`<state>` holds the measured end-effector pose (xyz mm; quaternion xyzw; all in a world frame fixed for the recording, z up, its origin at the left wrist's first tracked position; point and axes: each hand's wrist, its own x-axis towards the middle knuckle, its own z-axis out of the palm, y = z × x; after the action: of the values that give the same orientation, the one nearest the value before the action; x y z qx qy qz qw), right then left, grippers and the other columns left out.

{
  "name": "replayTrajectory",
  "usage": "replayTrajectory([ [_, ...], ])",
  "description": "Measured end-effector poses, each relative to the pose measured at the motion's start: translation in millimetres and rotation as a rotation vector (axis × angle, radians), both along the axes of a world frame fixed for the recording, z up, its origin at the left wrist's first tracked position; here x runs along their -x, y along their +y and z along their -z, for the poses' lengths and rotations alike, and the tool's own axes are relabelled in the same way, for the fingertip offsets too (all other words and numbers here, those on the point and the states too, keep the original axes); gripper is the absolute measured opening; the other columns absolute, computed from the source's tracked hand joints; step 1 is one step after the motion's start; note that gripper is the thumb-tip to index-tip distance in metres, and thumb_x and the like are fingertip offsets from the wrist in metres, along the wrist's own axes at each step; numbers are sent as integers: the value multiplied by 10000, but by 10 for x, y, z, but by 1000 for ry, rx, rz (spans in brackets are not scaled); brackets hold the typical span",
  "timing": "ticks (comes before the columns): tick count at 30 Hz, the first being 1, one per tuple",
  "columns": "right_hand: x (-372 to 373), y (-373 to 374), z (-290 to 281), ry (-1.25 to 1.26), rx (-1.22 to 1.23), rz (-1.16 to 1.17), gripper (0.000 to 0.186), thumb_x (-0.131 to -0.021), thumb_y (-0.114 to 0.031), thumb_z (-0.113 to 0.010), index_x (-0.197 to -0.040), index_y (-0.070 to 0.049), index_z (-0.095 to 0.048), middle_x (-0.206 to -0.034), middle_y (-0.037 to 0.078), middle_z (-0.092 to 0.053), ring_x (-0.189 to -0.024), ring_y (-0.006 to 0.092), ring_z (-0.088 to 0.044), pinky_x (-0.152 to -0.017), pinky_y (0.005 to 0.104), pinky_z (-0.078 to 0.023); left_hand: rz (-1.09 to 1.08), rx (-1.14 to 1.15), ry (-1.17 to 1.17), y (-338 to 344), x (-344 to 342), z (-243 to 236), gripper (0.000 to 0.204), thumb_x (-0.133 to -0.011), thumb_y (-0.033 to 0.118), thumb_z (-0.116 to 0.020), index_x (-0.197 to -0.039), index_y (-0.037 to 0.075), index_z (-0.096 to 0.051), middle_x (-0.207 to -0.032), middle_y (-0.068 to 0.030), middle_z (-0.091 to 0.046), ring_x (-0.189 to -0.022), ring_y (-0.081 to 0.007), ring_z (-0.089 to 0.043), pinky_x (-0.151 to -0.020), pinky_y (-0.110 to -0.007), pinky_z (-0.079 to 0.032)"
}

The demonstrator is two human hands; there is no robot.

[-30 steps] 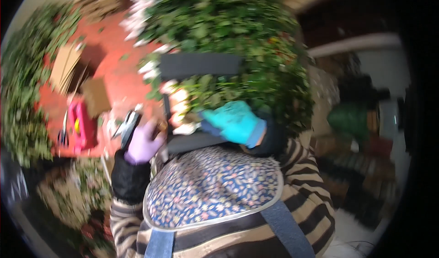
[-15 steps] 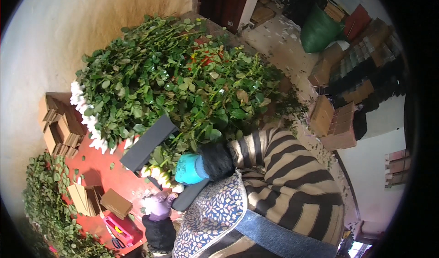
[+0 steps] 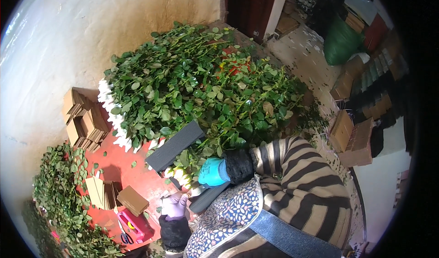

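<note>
My left hand (image 3: 174,206), in a purple glove and black cuff, is closed low over the red table, its fingertips beside a pale rose head (image 3: 196,191). What those fingers pinch, if anything, is hidden. The blue-gloved right hand (image 3: 213,172) curls over that rose just behind its head; the fingers themselves are out of sight underneath. Several cream-yellow roses (image 3: 180,177) lie together between two dark grey boards. One ribbed board (image 3: 176,146) stands beyond them, and the other padded one (image 3: 210,198) is against my apron.
Leafy rose stems (image 3: 206,88) pile high behind, their heads in white sleeves (image 3: 112,114). Folded cardboard pieces (image 3: 87,123) stand at left, more cardboard (image 3: 133,201) nearer. Scissors (image 3: 125,235) lie by a pink holder (image 3: 137,226). More greenery (image 3: 59,189) borders the table's left.
The whole view has shifted, so the table and the pile appear farther right. Both hands stay by the roses, and more of the pale rose head shows between them.
</note>
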<state>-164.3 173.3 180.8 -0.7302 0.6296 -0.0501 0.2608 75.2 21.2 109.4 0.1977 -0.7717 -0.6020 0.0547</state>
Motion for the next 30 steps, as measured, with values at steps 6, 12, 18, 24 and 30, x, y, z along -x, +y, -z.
replayTrajectory([
  [6,-28,-1,130,76,10,-64,225,-818,-233,-602,-854,-60,-741,-739,123,-707,-692,306,-702,-574,455,-525,-53,30,58,123,-191,-33,289,-970,289,-669,-876,17,-689,-783,-53,-669,-655,-160,-604,-622,-310,-476],
  [12,-5,70,114,34,82,-87,202,-833,-203,-604,-789,-57,-736,-677,114,-690,-628,300,-684,-536,444,-507,-228,-207,-56,296,-391,-22,180,-931,180,-697,-878,9,-709,-799,-54,-665,-688,-137,-588,-652,-283,-463],
  [18,-12,-10,290,-50,185,-27,174,-775,-228,-629,-728,-89,-722,-694,136,-682,-636,314,-676,-574,441,-519,-623,-51,-153,15,-1379,-292,157,-971,123,-592,-882,28,-679,-810,-25,-671,-712,-94,-542,-667,-254,-432],
  [24,32,-49,-38,51,-51,-74,157,-793,-207,-614,-768,-108,-734,-741,104,-693,-669,291,-682,-610,434,-532,-560,-169,-946,602,-2924,452,234,-888,195,-717,-1041,18,-718,-920,-69,-722,-844,-168,-656,-787,-326,-509],
  [30,53,-159,-100,166,-160,-167,169,-817,-201,-596,-785,-108,-733,-745,98,-696,-670,290,-683,-608,442,-533,-153,542,-1051,716,-1730,21,254,-901,304,-663,-1052,101,-677,-1040,-184,-675,-895,-348,-686,-717,-447,-552],
])
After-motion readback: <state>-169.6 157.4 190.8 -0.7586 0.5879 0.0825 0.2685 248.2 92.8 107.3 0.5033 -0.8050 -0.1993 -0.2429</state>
